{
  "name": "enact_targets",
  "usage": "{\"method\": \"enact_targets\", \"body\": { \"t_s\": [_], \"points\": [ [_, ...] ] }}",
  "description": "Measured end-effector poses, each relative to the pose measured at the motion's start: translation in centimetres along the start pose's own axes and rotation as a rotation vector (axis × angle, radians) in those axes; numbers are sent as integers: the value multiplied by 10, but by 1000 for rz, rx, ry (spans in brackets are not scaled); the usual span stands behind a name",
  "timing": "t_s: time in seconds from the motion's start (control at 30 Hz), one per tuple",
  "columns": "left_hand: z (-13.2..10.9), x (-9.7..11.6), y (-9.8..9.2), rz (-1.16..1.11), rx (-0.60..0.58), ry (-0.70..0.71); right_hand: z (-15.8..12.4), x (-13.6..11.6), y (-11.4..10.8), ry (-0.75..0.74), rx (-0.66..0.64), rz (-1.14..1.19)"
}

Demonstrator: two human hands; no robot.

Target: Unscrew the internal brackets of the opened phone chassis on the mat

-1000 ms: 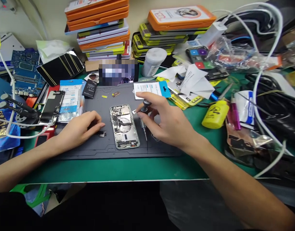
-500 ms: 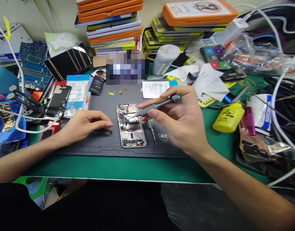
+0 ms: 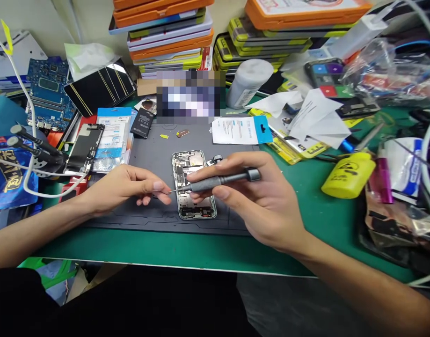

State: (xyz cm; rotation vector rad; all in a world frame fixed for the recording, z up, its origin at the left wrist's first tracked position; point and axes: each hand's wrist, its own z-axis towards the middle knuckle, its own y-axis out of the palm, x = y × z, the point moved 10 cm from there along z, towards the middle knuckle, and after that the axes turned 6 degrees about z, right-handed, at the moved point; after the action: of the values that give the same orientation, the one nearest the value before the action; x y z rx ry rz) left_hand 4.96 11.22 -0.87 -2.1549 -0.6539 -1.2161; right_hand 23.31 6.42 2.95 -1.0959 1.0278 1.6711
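My right hand (image 3: 267, 201) is closed around a dark grey precision screwdriver (image 3: 215, 183), held nearly level with its thin tip toward the left. At that tip, the thumb and fingers of my left hand (image 3: 130, 187) are pinched together; anything tiny between them cannot be made out. Beneath the screwdriver lies an opened smartphone (image 3: 197, 213), its inner parts exposed, on a dark grey work mat (image 3: 144, 157). A second screwdriver (image 3: 216, 159) shows only its end cap, the remainder being behind my right hand.
Left of the mat stand a removed phone screen (image 3: 84, 147) and blue-white packets (image 3: 112, 135). A black battery (image 3: 142, 122) and small yellow-tabbed scraps (image 3: 182, 134) lie toward the back. To the right are a yellow bottle (image 3: 348, 175) and white cables (image 3: 427, 154). Stacked cases (image 3: 169, 44) line the wall.
The screwdriver has swung from pointing into the phone to lying nearly level, its tip now at my left fingers. My right hand has lowered. The view has shifted slightly.
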Motion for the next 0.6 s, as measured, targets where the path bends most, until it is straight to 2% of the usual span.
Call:
{"method": "enact_targets", "body": {
  "t_s": [0.17, 0.37, 0.6],
  "points": [
    [0, -1, 1, 31, -24, 2, 0, 1, -1, -2, 16, 42],
    [0, -5, 1, 54, -47, 5, 0, 1, 0, -22, 23, -14],
    [1, -3, 0, -47, -31, -20, 2, 5, -4, -8, 66, 64]
  ]
}}
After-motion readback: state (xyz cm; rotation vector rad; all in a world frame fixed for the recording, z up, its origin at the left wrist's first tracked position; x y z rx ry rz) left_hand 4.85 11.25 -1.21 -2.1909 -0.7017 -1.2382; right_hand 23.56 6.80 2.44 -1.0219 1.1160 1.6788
